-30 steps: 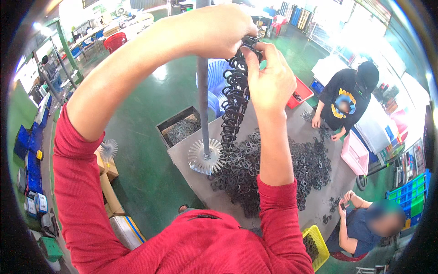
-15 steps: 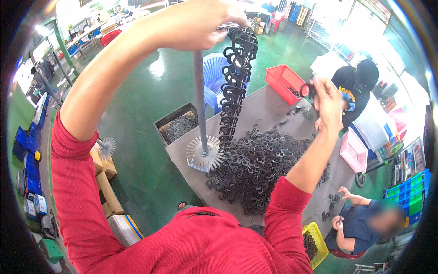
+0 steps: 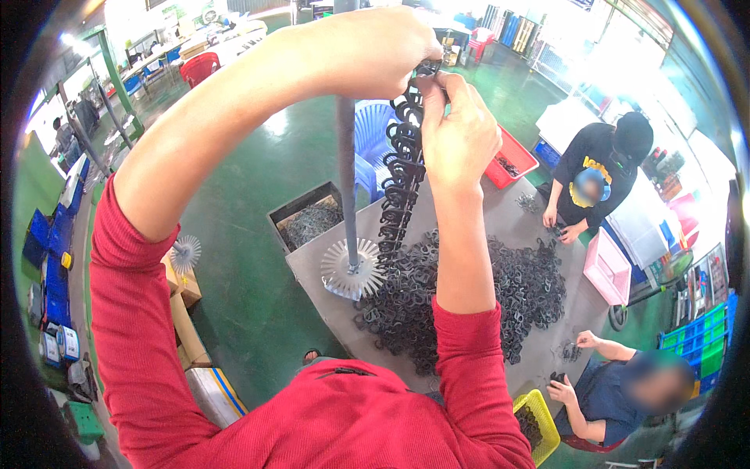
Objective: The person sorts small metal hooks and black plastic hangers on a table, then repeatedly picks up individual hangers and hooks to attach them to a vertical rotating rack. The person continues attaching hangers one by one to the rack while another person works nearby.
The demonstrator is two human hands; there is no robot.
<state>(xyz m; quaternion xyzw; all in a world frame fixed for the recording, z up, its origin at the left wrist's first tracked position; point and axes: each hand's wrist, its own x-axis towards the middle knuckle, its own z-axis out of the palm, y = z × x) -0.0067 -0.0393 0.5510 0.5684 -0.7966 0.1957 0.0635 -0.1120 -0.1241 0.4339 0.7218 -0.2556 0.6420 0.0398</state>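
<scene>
Grey table (image 3: 539, 234) under a black ring heap (image 3: 484, 297) and finned pole base (image 3: 351, 273).

We see a bright hall, with daylight flooding from the far side and washing the top of the view to white. The green floor (image 3: 258, 234) carries a pale sheen. Straight lines bow toward the black round rim. Our raised hands show slight softness.

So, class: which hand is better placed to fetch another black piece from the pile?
Probably the right hand: it only pinches the stack of black rings near its top, above the pile. The left hand holds up the stack's top.
</scene>
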